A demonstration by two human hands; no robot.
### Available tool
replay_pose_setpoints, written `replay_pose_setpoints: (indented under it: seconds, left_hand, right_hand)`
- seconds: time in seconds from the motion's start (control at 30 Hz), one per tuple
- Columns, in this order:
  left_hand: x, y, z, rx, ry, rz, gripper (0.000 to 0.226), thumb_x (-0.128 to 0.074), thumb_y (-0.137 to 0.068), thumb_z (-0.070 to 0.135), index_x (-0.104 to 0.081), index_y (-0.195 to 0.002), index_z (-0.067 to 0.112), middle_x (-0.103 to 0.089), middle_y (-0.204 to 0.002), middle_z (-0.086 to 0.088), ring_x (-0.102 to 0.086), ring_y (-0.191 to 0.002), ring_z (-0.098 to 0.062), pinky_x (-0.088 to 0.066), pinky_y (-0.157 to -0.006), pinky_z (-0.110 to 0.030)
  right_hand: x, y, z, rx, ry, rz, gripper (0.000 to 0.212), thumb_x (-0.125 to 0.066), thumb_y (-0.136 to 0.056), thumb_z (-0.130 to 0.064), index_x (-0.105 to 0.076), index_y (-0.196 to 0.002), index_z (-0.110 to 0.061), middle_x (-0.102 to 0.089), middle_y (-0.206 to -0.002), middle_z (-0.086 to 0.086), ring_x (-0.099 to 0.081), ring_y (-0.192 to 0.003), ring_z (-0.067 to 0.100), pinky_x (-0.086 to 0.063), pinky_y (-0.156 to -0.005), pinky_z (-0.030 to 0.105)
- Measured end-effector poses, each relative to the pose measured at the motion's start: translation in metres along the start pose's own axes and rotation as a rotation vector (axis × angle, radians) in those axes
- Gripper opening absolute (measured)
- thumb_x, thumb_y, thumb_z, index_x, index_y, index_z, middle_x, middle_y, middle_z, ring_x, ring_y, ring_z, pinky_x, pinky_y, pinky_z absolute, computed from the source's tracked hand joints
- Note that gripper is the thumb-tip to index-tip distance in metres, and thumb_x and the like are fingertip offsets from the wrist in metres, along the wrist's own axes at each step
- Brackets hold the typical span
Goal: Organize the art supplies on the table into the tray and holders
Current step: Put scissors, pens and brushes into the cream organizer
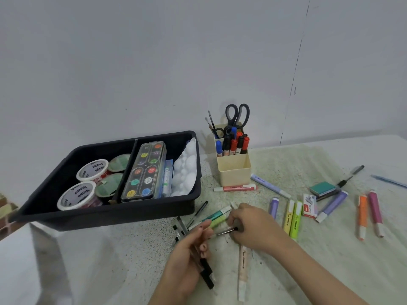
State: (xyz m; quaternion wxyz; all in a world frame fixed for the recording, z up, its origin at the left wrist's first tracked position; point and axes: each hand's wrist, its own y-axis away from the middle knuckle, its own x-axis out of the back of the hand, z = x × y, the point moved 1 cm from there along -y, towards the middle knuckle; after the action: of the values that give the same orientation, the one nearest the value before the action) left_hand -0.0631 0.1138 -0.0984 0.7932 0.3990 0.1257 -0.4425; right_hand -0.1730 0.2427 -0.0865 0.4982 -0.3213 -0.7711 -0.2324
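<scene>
Near edge of the surface (132, 249): your left hand (187, 258) grips a bundle of black pens (207, 271), fingers (203, 247) curled round them.
Right hand (253, 227): pinches a thin pen (224, 232) beside it.
Black tray (110, 214): back left, paint set (144, 170) inside.
Holder (233, 172): beside it, markers (233, 146) upright.

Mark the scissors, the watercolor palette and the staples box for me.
scissors (237, 122), head view, where the two black handles meet.
watercolor palette (144, 170), head view, middle of the clear lid.
staples box (310, 205), head view, middle of its top face.
</scene>
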Motion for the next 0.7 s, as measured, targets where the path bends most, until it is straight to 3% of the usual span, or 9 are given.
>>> replay_pose_setpoints:
  seconds: [0.13,0.27,0.37,0.5,0.6,0.7]
  left_hand:
    - [0.017,0.007,0.010,-0.048,0.059,-0.026,0.030,-0.038,-0.097,0.009,-0.064,-0.103,-0.003,-0.071,-0.095,-0.020,-0.071,-0.071,-0.023,-0.060,-0.061,-0.031]
    - [0.030,0.009,0.019,-0.204,0.094,0.071,0.030,-0.032,-0.099,0.007,-0.060,-0.107,-0.001,-0.073,-0.092,-0.015,-0.072,-0.079,-0.023,-0.059,-0.068,-0.030]
    - [0.036,0.010,0.024,-0.247,0.067,0.083,0.030,-0.031,-0.099,0.006,-0.060,-0.109,0.001,-0.073,-0.092,-0.013,-0.071,-0.083,-0.022,-0.058,-0.071,-0.029]
    - [0.035,0.021,0.024,-0.088,-0.090,-0.086,0.032,-0.040,-0.089,0.009,-0.059,-0.111,-0.001,-0.067,-0.106,-0.024,-0.068,-0.094,-0.034,-0.053,-0.083,-0.046]
    - [0.038,0.026,0.017,0.043,-0.146,-0.176,0.041,-0.042,-0.085,0.014,-0.056,-0.117,-0.007,-0.066,-0.101,-0.027,-0.068,-0.079,-0.035,-0.048,-0.073,-0.042]
    - [0.044,0.029,0.016,0.021,-0.123,-0.110,0.037,-0.048,-0.081,0.016,-0.070,-0.103,-0.003,-0.061,-0.072,-0.012,-0.052,-0.051,-0.017,-0.045,-0.047,-0.028]
  right_hand:
    - [0.002,0.001,0.005,0.047,-0.041,-0.020,0.016,-0.066,-0.082,-0.027,-0.064,-0.097,-0.028,-0.045,-0.092,-0.009,-0.046,-0.082,0.006,-0.036,-0.069,0.021]
    - [0.016,0.004,-0.002,0.079,-0.510,-0.011,0.009,-0.071,-0.079,-0.022,-0.064,-0.081,-0.027,-0.058,-0.083,-0.011,-0.051,-0.068,-0.001,-0.043,-0.066,0.018]
    - [0.027,0.005,-0.021,0.121,-0.849,-0.038,0.006,-0.067,-0.084,-0.011,-0.066,-0.086,-0.017,-0.069,-0.079,0.001,-0.061,-0.070,0.011,-0.052,-0.068,0.026]
    - [0.022,-0.001,-0.053,0.150,-0.878,-0.054,0.005,-0.065,-0.086,-0.011,-0.068,-0.090,-0.013,-0.069,-0.076,-0.001,-0.063,-0.070,0.010,-0.052,-0.068,0.022]
    - [0.005,-0.009,-0.069,0.056,-0.837,-0.012,0.005,-0.065,-0.087,-0.014,-0.068,-0.086,-0.018,-0.069,-0.076,-0.004,-0.065,-0.068,0.008,-0.053,-0.065,0.021]
    - [-0.012,-0.021,-0.067,-0.052,-0.517,0.079,0.019,-0.054,-0.092,-0.026,-0.058,-0.073,-0.030,-0.062,-0.075,-0.008,-0.059,-0.072,0.009,-0.046,-0.064,0.025]
